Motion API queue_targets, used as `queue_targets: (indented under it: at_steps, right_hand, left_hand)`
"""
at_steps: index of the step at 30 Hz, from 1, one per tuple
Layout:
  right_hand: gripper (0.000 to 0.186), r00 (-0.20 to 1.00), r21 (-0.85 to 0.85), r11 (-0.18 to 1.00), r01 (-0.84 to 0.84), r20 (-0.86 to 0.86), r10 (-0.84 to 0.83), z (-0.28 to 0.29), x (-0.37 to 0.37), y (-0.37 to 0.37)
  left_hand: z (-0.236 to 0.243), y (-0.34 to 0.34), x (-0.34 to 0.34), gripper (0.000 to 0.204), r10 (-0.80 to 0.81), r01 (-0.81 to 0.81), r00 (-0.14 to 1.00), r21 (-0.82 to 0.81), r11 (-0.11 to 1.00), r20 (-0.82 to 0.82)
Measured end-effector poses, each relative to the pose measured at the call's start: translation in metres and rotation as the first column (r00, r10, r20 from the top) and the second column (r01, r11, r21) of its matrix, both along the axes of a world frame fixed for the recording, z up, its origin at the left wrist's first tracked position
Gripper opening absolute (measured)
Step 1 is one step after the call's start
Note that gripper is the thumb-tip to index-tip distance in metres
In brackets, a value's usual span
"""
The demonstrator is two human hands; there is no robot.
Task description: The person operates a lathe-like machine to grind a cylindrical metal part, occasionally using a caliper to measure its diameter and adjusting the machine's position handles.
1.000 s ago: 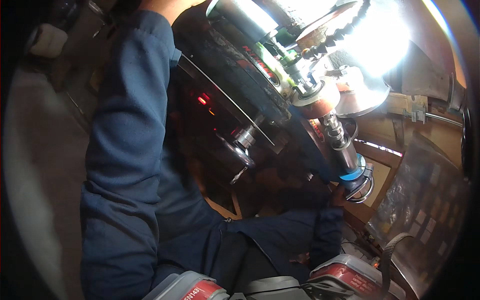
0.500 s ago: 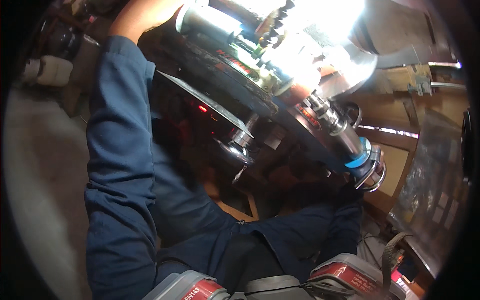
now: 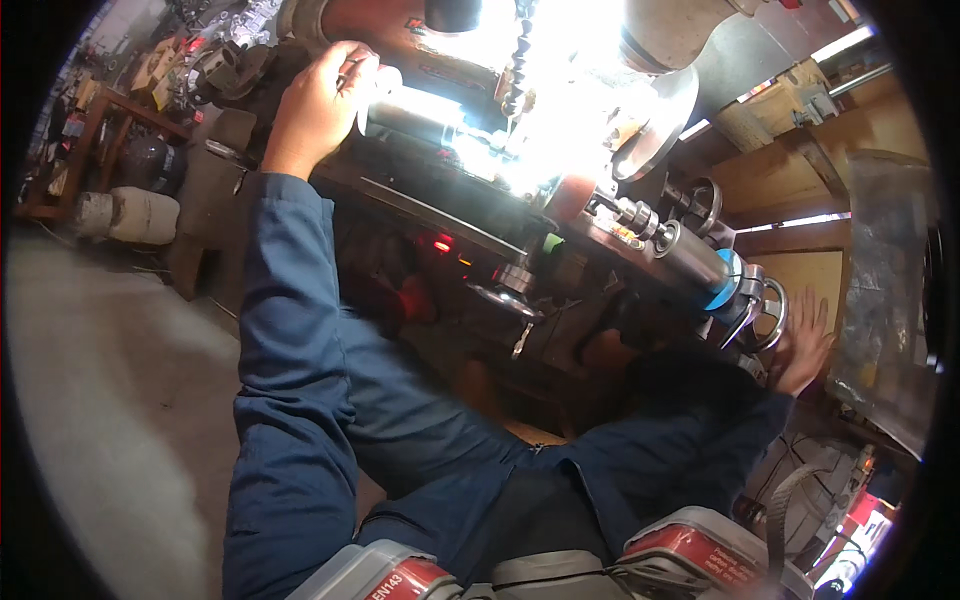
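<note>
A lit machine bed (image 3: 410, 205) runs diagonally across my view, partly washed out by glare. My left hand (image 3: 320, 110) is closed at the upper end of a steel cylinder (image 3: 410, 115), fingers curled on what looks like its end knob. At the lower right end sits another steel cylinder (image 3: 690, 255) with a blue band and a handwheel (image 3: 775, 310). Just right of that wheel my right hand (image 3: 805, 335) is open, fingers spread near a wooden panel. A chrome handwheel (image 3: 505, 298) with a crank hangs below the bed, and a segmented coolant hose (image 3: 518, 65) comes down from above.
Cluttered shelving (image 3: 150, 80) with assorted metal parts stands at upper left, near a white padded object (image 3: 135, 215). Concrete floor (image 3: 110, 360) lies at left. A hanging plastic sheet (image 3: 880, 300) and wooden boards (image 3: 760, 180) are at right. Respirator cartridges (image 3: 680, 550) show along the bottom edge.
My view has shifted, so more of the shelving shows. My left hand now shows in full at the cylinder's end. My right hand has come out from behind the lower handwheel, fingers spread.
</note>
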State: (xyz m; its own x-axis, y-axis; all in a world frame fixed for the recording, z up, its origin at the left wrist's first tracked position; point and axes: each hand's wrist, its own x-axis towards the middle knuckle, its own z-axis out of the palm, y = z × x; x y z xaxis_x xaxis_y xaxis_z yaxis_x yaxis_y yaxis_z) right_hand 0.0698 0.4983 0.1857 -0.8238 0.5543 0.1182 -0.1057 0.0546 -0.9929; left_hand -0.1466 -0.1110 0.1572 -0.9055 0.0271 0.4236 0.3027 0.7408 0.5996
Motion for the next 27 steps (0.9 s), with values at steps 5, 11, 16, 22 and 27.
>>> queue_targets:
  at_steps: [5,11,16,22,27]
  right_hand:
    - [0.068,0.915,-0.505,0.764,-0.402,-0.195,0.352,-0.017,-0.046,-0.059]
    - [0.065,0.906,-0.527,0.763,-0.375,-0.036,0.421,-0.028,-0.046,-0.018]
    - [0.059,0.941,-0.169,0.936,-0.308,0.089,0.325,-0.034,-0.039,-0.014]
    - [0.055,0.981,-0.136,0.973,-0.186,0.031,0.192,-0.027,-0.034,-0.039]
    - [0.052,0.993,0.264,0.957,-0.121,0.037,0.115,-0.020,-0.030,-0.038]
  left_hand:
    - [-0.001,-0.001,0.013,0.033,-0.020,0.026,0.998,0.111,0.993,-0.063]
    - [-0.003,-0.007,0.021,0.042,0.026,0.026,0.975,0.231,0.973,-0.219]
    - [-0.010,-0.010,0.025,0.042,0.046,0.037,0.937,0.229,0.973,-0.347]
    - [-0.026,-0.049,0.045,0.029,0.414,-0.431,0.902,0.336,0.838,0.125]
    - [-0.059,-0.017,0.055,0.039,0.195,0.042,0.733,-0.330,0.943,0.651]
